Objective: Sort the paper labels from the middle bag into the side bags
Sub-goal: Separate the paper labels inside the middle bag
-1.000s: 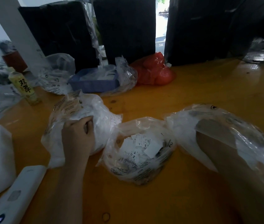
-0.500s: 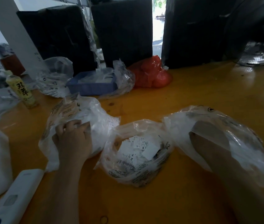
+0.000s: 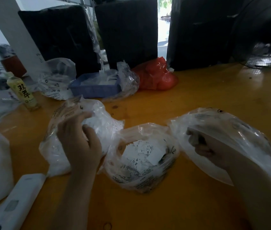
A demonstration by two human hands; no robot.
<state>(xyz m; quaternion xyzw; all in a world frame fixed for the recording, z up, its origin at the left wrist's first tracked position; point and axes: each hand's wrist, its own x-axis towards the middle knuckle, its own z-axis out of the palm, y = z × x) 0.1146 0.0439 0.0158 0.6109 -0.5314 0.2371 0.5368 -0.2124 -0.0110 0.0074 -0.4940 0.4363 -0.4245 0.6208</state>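
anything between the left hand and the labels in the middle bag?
Nothing visible. The left hand rests on the left clear plastic bag; the middle clear bag beside it gapes open, white paper labels exposed.

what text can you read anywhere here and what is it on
"双萃": on the yellow drink bottle at the table's far left.
"XS": on a white paper label in the middle clear plastic bag.
"XS" and "XL", read sideways: on labels beside it.
Black print on all the clear bags: too small and blurred to read.
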